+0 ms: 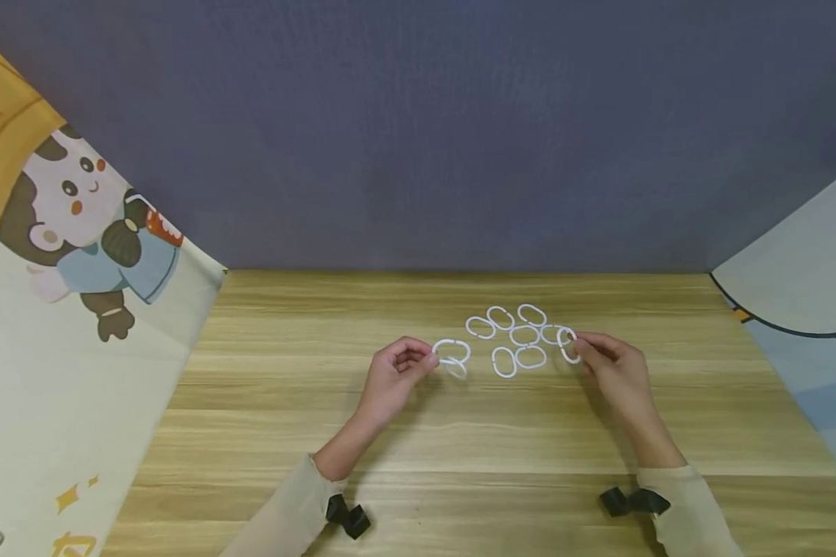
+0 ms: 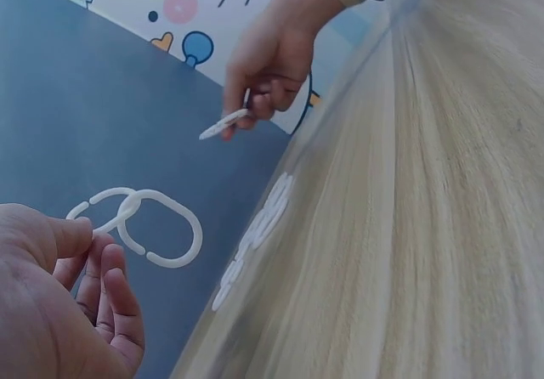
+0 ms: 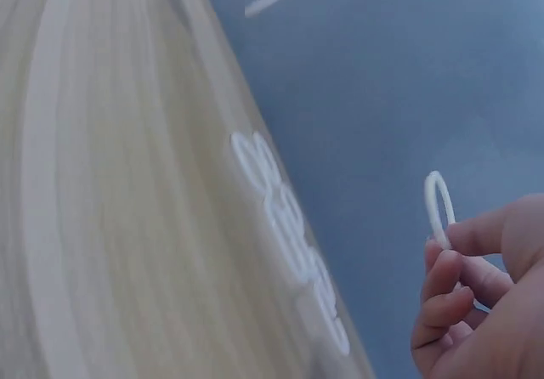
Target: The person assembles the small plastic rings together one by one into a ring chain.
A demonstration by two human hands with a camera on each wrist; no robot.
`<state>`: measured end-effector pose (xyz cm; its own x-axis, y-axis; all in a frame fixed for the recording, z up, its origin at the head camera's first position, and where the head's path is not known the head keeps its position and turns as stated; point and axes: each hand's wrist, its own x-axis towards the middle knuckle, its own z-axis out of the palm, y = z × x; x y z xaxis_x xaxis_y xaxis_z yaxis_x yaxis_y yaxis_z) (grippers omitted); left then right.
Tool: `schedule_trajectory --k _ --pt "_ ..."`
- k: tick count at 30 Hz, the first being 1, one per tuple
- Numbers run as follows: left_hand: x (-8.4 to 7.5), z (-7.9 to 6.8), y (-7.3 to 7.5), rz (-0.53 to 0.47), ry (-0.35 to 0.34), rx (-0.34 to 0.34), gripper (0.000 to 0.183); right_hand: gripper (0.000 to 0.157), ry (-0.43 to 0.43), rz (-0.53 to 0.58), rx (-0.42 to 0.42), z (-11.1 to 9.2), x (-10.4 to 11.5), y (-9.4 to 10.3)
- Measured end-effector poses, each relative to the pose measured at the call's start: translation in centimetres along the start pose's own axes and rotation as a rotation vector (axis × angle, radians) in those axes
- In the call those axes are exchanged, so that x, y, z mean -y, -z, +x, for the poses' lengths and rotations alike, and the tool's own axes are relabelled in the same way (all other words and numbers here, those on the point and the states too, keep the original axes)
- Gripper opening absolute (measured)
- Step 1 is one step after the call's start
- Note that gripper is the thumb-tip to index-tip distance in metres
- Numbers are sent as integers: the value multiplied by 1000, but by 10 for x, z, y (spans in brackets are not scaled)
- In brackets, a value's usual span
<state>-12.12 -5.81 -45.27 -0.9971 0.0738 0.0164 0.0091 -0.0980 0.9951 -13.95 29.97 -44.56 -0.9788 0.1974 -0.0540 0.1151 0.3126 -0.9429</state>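
At left hand (image 1: pixel 399 371): thumb-and-fingertip pinch on one white link (image 1: pixel 453 340), remaining fingers loosely bent. Hooked through that, a second link (image 2: pixel 201 233) with a narrow gap in its side. At right hand (image 1: pixel 616 367): same kind of pinch, on a single link (image 3: pixel 429 200), other fingers curled inward. All three raised clear of the table (image 1: pixel 418 449). Between the hands, flat on the wood grain: loose links (image 1: pixel 525 345), seven counted in head view, close together; exact contacts unclear. At wrists: pale sleeves (image 1: pixel 286 510) with black attachments (image 1: pixel 348 517). Beyond: dark grey-blue partition (image 1: pixel 418 155). At left side, cartoon-printed panel (image 1: pixel 111 232); at right, black-outlined print (image 1: pixel 801 302).
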Motion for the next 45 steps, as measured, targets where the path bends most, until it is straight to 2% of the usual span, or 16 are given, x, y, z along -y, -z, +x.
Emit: schedule_trajectory --k 5,10,13,25,30,37,45 --pt "-3 1 -4 -14 5 18 12 9 -28 148 26 -8 18 -5" --pt "-7 2 -7 -20 2 38 12 15 -1 234 116 -13 32 -14" --pt "-6 3 -10 -16 -5 46 12 10 -3 267 166 -16 40 -22" --pt "-4 0 -10 -19 -16 53 13 25 -3 413 273 -32 60 -52" --pt "-4 -7 -8 6 -6 66 13 23 -40 436 315 -46 60 -64" --pt "-3 -9 -8 25 -10 81 13 26 -68 421 397 -50 59 -77" --pt "0 -9 -8 37 -12 86 12 23 -79 410 417 -52 55 -85"
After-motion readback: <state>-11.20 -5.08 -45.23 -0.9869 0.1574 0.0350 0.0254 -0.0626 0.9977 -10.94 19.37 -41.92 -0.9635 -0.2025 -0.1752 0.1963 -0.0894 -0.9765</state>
